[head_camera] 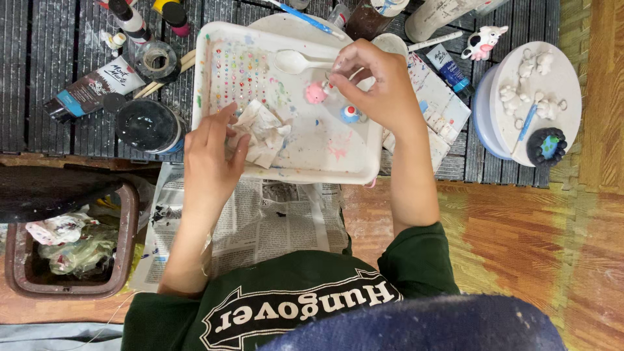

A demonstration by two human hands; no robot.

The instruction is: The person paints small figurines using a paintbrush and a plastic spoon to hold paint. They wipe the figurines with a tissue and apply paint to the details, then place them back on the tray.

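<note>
- Your left hand [211, 153] rests on a crumpled paper towel [263, 133] in the white tray [325, 162].
- Your right hand [377, 81] pinches a small stick just above a pink figure [316, 93]; a blue-and-white figure [350, 114] sits beside it.
- A white plastic spoon [296, 62] lies in the tray.
- Newspaper [273, 224] lies under the tray's near edge.

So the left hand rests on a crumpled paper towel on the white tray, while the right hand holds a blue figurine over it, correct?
Not quite. In the head view the figurine at the right hand fingertips is pink; a blue one lies on the white tray below that hand. The rest holds: the left hand rests on the crumpled paper towel.
</note>
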